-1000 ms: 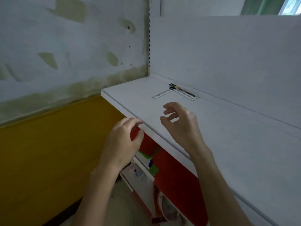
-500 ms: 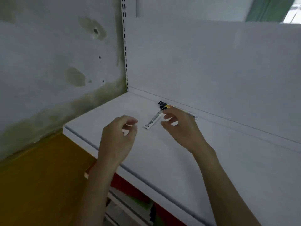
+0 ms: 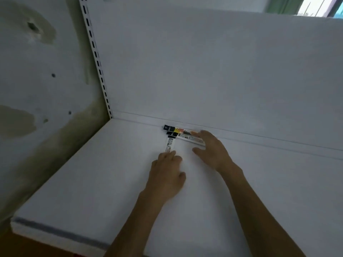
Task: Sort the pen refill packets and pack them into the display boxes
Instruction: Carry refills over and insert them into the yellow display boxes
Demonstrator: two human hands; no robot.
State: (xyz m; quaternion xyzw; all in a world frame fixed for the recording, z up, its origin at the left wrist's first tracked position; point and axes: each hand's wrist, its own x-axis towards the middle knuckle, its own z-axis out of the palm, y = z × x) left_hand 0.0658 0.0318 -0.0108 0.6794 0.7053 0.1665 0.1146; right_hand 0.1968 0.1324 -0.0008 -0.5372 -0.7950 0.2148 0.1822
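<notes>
At the back of the white shelf [image 3: 89, 182], the left hand [image 3: 166, 175] lies flat with its fingers straight, the tips touching the near end of one refill packet [image 3: 169, 144]. It grips nothing. The right hand [image 3: 213, 151] is spread, fingers resting on the other packets [image 3: 185, 135] lying along the back panel [image 3: 204, 71] — no grasp shows. The single packet points away from the person, its far end meeting the others. A slotted upright [image 3: 96, 58] and stained wall [image 3: 37, 80] stand to the left.

- left hand [image 3: 167, 175] flat on white shelf [image 3: 92, 182], fingertips touching near end of one refill packet [image 3: 169, 144]
- right hand [image 3: 211, 151] spread over other packets [image 3: 185, 134] along back panel [image 3: 204, 71]
</notes>
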